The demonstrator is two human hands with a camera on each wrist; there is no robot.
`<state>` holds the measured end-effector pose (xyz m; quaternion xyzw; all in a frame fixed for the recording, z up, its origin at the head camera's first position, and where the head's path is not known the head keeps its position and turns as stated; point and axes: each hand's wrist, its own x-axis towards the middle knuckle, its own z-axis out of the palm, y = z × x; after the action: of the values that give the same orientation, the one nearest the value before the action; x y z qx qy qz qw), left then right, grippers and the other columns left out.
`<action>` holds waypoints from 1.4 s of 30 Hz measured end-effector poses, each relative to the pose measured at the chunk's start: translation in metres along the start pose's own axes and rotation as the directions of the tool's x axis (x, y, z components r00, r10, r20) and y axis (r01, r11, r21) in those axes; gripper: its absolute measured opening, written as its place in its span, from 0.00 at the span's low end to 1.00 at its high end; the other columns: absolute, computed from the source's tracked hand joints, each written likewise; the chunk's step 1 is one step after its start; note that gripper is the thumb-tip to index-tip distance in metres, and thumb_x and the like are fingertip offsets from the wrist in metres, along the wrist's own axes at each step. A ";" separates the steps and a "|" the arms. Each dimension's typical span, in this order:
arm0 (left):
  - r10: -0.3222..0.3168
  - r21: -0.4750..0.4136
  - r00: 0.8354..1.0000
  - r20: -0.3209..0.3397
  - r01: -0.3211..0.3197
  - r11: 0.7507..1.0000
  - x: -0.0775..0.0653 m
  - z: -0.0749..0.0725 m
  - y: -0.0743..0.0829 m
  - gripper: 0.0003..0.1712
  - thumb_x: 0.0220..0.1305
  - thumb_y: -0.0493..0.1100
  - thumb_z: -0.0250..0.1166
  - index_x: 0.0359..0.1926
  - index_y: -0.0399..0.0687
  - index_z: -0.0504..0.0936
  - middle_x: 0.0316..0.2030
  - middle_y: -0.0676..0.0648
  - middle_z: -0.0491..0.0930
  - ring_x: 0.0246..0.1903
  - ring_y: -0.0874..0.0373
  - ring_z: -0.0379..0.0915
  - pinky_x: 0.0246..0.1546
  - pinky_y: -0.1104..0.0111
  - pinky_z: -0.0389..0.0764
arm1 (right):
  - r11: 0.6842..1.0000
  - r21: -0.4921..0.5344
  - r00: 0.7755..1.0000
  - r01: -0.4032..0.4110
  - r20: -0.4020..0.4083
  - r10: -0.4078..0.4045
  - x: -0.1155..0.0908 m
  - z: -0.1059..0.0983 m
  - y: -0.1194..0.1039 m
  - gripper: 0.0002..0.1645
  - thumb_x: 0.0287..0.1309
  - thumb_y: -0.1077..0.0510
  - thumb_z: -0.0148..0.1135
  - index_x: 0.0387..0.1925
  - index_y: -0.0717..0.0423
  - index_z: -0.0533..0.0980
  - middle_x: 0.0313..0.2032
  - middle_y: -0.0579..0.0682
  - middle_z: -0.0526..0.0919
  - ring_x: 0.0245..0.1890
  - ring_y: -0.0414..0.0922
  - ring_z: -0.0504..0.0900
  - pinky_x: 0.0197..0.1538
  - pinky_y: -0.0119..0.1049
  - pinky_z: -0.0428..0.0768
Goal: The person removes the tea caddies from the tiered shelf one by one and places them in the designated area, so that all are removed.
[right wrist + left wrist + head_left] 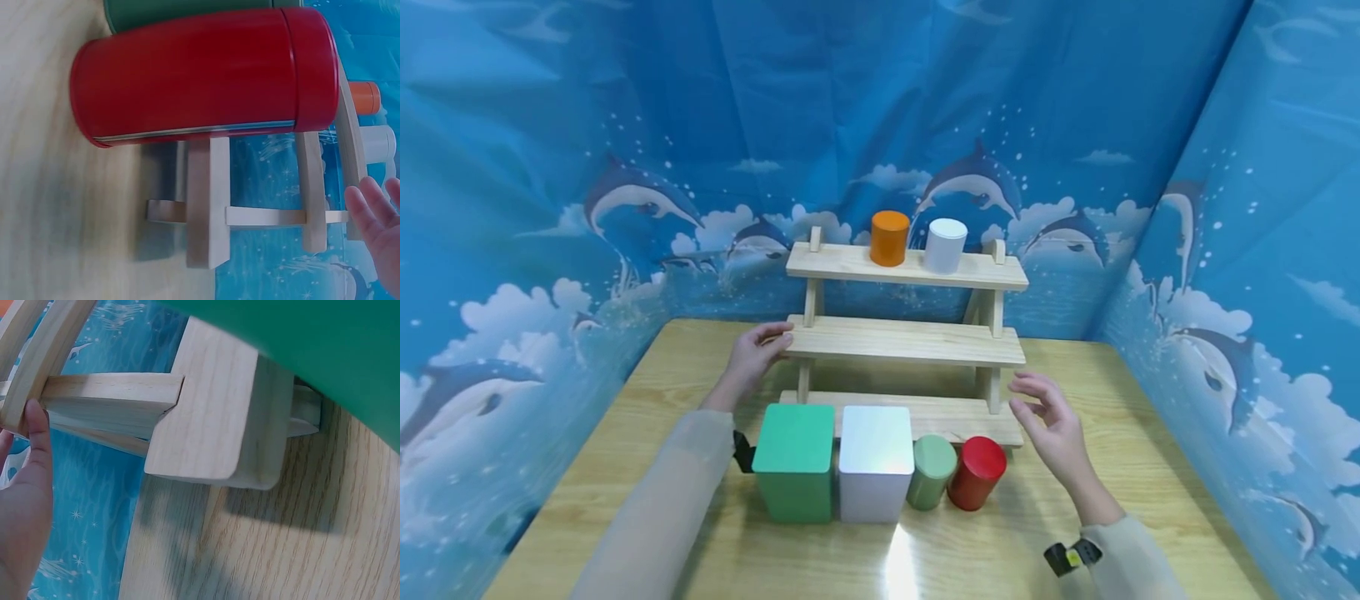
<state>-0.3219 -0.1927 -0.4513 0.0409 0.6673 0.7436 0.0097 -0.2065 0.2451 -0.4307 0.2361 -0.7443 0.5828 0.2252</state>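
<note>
A three-tier wooden display stand point(910, 340) stands on the table. My left hand point(756, 354) pinches the left end of its middle shelf, the thumb point(39, 440) against the wood in the left wrist view. Just off the stand's right side, my right hand point(1054, 425) holds nothing, its fingers loosely bent. On the top shelf are an orange canister point(889, 239) and a white canister point(944, 247). In front of the bottom shelf stand a green square tin point(795, 467), a white square tin point(876, 467), a pale green canister point(932, 473) and a red canister point(977, 474).
The light wooden table point(1150, 467) reaches back to a blue curtain point(850, 100) printed with dolphins and clouds. More of this curtain hangs along the left and right sides. The four front containers stand close together between my forearms.
</note>
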 end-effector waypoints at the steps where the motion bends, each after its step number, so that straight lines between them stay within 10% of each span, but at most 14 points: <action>1: 0.004 0.002 1.000 0.001 -0.004 1.000 0.001 -0.001 -0.002 0.25 0.66 0.39 0.58 0.60 0.30 0.67 0.55 0.39 0.67 0.42 0.62 0.72 0.41 0.69 0.80 | 1.000 -0.007 1.000 0.012 0.003 -0.012 0.002 0.000 0.001 0.17 0.52 0.80 0.55 0.46 0.76 0.71 0.52 0.62 0.71 0.48 0.47 0.76 0.47 0.28 0.78; 10: 0.024 0.002 1.000 -0.001 -0.024 1.000 0.003 -0.003 -0.009 0.28 0.64 0.42 0.61 0.60 0.31 0.68 0.52 0.44 0.69 0.42 0.62 0.73 0.47 0.62 0.78 | 0.999 -0.028 0.999 0.026 0.030 -0.025 0.021 0.005 -0.015 0.16 0.51 0.81 0.55 0.45 0.80 0.69 0.50 0.73 0.69 0.49 0.47 0.75 0.46 0.26 0.77; 42: 0.008 -0.026 1.000 -0.027 -0.009 1.000 -0.010 0.008 0.008 0.24 0.65 0.35 0.58 0.58 0.27 0.67 0.52 0.42 0.69 0.39 0.63 0.73 0.40 0.67 0.80 | 0.972 -0.229 0.997 -0.046 0.055 0.060 0.068 0.003 -0.023 0.15 0.59 0.70 0.57 0.49 0.70 0.72 0.50 0.65 0.73 0.47 0.61 0.74 0.44 0.23 0.75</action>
<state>-0.3114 -0.1861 -0.4428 0.0336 0.6576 0.7526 -0.0018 -0.2462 0.2315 -0.3725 0.2066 -0.8187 0.4920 0.2123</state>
